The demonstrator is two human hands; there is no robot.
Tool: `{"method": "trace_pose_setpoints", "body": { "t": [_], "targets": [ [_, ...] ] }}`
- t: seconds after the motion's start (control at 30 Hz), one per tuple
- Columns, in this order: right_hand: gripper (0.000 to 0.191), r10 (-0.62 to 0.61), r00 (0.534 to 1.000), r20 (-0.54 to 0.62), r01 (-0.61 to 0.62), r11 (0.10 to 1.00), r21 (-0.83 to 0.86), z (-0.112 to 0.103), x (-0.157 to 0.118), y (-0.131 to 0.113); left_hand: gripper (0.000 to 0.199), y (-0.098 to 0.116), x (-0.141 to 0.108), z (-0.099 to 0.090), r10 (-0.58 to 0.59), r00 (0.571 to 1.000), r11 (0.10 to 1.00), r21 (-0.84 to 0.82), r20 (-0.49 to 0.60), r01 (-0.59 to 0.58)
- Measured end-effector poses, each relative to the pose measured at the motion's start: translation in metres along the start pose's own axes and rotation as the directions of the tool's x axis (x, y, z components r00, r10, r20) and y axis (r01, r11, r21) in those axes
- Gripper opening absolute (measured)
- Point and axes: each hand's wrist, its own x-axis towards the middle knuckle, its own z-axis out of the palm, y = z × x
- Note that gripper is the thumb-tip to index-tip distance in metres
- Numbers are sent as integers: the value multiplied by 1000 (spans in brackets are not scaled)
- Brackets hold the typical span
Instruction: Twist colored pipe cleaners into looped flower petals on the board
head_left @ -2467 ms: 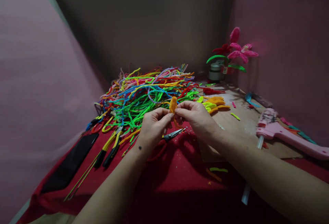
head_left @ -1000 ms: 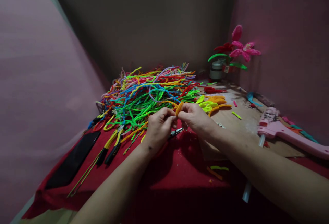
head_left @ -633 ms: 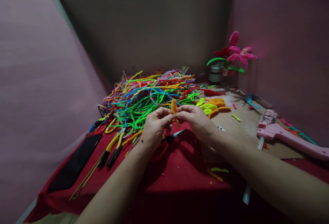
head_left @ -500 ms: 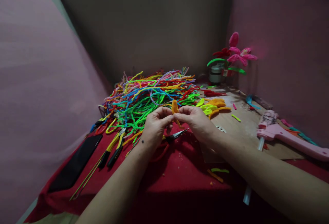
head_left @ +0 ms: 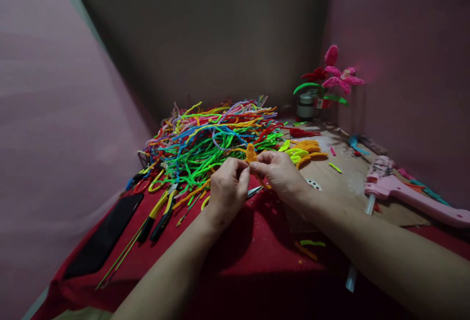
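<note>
My left hand (head_left: 229, 185) and my right hand (head_left: 277, 170) meet over the red cloth, fingers pinched on an orange pipe cleaner (head_left: 251, 153) bent into a small petal-like loop. The loop stands up above the fingertips, and an orange tail hangs below by the right hand. Beneath the hands, the tip of a pair of scissors (head_left: 254, 191) shows; the left hand hides the rest. Just beyond lies a large heap of pipe cleaners (head_left: 216, 138) in many colours. Orange and yellow petal-shaped pieces (head_left: 303, 152) are piled past the right hand.
Yellow-black pliers (head_left: 161, 212) and a black phone (head_left: 105, 236) lie at left on the red cloth (head_left: 257, 256). A pink glue gun (head_left: 407, 190) rests on cardboard (head_left: 345, 192) at right. Pink pipe-cleaner flowers (head_left: 343, 79) stand at the back beside a small jar (head_left: 305, 106).
My left hand has rolled over, its back now facing me, and covers more of the scissors. The orange loop now appears wider. The camera view has shifted slightly.
</note>
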Motion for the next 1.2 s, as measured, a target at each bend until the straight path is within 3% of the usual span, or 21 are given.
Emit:
{"method": "trace_pose_setpoints", "body": {
  "t": [0.07, 0.13, 0.23, 0.33, 0.4, 0.53, 0.7, 0.77, 0.87, 0.93, 1.0, 1.13, 1.2],
  "targets": [
    [20, -15, 1000, -15, 15, 999, -50, 0, 0, -1, 8, 1, -1, -1, 88, 995, 995, 49, -46, -86],
    [18, -23, 1000, -1, 23, 998, -58, -1, 0, -4, 8, 2, 2, -6, -7, 1000, 997, -80, -19, 5],
    [17, -8, 996, 90, 12, 999, -44, -2, -1, -7, 22, 1, 11, -15, -209, 965, 897, -362, 159, 254],
    [18, 2, 985, 173, 8, 998, -61, 0, -4, -9, 26, -4, 17, -20, -209, 914, 805, -469, 348, 362],
    [17, -4, 981, 195, 15, 998, -56, 1, -5, -8, 19, -8, 17, -20, -203, 904, 788, -486, 375, 379],
    [16, 4, 982, 191, 1, 1000, -26, 2, -6, -7, 13, -9, 14, -12, -219, 933, 795, -502, 286, 341],
    [13, 57, 989, 138, -54, 998, -27, 2, -4, -7, 8, -5, 9, -1, -89, 996, 911, -405, -5, 79],
    [14, 52, 989, 137, -50, 999, -13, 2, -4, -9, 7, -5, 10, -1, -78, 997, 906, -416, 5, 73],
    [15, 43, 990, 135, -43, 999, -5, 1, -5, -10, 12, -6, 14, -4, -156, 974, 843, -492, 167, 219],
    [14, 42, 988, 147, -40, 999, -16, 0, -6, -9, 15, -7, 15, -6, -193, 956, 818, -502, 219, 281],
    [13, 41, 985, 167, -36, 999, -31, 0, -6, -7, 13, -6, 15, -6, -189, 963, 837, -481, 190, 259],
    [12, 87, 981, 175, -82, 996, -36, 1, -7, -7, 2, -4, 11, -2, -60, 998, 913, -405, -11, 50],
    [11, 107, 982, 158, -106, 994, -11, 2, -7, -8, 3, -3, 11, 0, -27, 998, 919, -394, -59, 2]
  ]
}}
